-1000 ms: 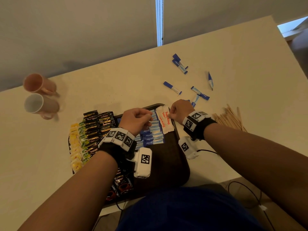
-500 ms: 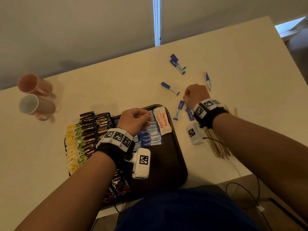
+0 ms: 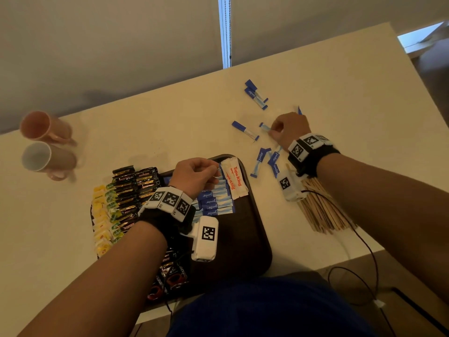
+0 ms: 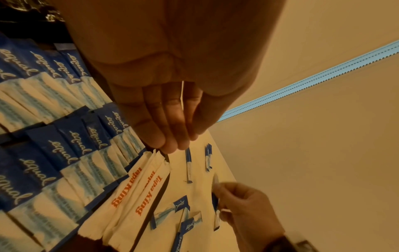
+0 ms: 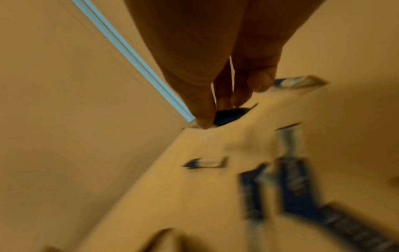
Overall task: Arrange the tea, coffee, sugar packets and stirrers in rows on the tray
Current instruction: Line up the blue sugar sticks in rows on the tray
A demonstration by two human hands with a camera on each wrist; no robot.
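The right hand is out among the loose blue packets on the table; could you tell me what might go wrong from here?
1. The right hand pinches only the end of one blue packet; it may slip.
2. Its forearm crosses the wooden stirrers and could scatter them.
3. The left hand rests on the tray's Equal packets; shifting could skew the row.

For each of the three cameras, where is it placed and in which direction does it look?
Head: on the head, looking down at the tray and table; both forearms, left hand and right hand show.
Left wrist: along the left hand's curled fingers toward the Equal packets.
Right wrist: blurred, along the fingers pinching a blue packet.
Shared: head and left wrist views both show the Tapa King packets.
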